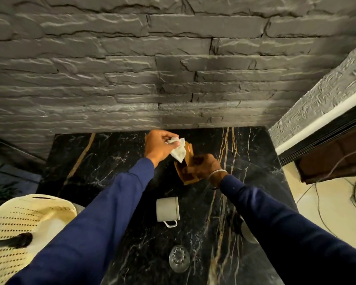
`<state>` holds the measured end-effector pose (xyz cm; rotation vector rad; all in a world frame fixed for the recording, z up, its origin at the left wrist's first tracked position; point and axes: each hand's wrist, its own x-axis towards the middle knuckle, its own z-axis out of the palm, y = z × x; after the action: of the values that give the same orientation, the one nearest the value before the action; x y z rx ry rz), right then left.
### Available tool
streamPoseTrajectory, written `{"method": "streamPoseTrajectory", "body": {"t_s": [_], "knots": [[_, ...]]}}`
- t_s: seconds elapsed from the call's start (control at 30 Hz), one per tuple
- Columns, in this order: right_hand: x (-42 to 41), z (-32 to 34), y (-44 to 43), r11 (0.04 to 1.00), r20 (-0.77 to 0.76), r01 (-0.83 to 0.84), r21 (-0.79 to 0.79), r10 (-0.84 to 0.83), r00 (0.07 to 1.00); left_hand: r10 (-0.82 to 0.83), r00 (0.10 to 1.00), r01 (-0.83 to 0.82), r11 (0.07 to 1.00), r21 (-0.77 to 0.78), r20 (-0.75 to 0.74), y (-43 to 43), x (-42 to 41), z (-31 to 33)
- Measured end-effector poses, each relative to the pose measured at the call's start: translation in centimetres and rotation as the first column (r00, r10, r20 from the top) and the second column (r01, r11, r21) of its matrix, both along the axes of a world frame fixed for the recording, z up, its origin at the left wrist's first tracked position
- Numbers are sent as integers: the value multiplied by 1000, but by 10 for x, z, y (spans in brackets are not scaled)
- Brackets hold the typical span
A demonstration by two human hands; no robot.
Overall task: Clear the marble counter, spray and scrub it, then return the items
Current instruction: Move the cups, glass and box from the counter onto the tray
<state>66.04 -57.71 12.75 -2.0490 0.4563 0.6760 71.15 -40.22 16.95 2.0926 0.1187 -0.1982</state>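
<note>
The black marble counter (111, 161) with gold and white veins runs from me to the stone wall. Near its far edge, my left hand (157, 146) pinches a crumpled white tissue (178, 150) and lifts it above a brown cardboard tissue box (188, 175). My right hand (205, 165) grips that box from the right side and holds it on the counter. A white mug (168, 208) lies on its side in the middle of the counter. Closer to me stands a clear drinking glass (179, 258).
A cream perforated plastic chair (19, 227) stands at the left with a dark object on its seat. A grey slate wall (173, 68) backs the counter. On the right are a white textured pillar (317, 99), cables on a pale floor, and a pale round object (248, 233) under my right sleeve.
</note>
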Motion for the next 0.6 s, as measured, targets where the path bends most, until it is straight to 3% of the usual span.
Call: {"method": "streamPoseTrajectory", "body": {"t_s": [0.13, 0.27, 0.43, 0.6], "knots": [[-9, -4, 5, 997, 7, -21, 74, 21, 1000, 55, 997, -51, 995, 89, -49, -10, -5, -13], [-12, -6, 8, 995, 21, -70, 66, 69, 997, 11, 999, -19, 974, 226, 37, -15, -8, -22], [-20, -3, 10, 994, 95, -105, 21, 103, 990, -97, 993, 43, 835, 548, 69, -22, -16, -23], [-24, -10, 7, 993, 134, -105, -63, 112, 985, -33, 998, 63, 809, 584, -62, -30, -13, -32]]}}
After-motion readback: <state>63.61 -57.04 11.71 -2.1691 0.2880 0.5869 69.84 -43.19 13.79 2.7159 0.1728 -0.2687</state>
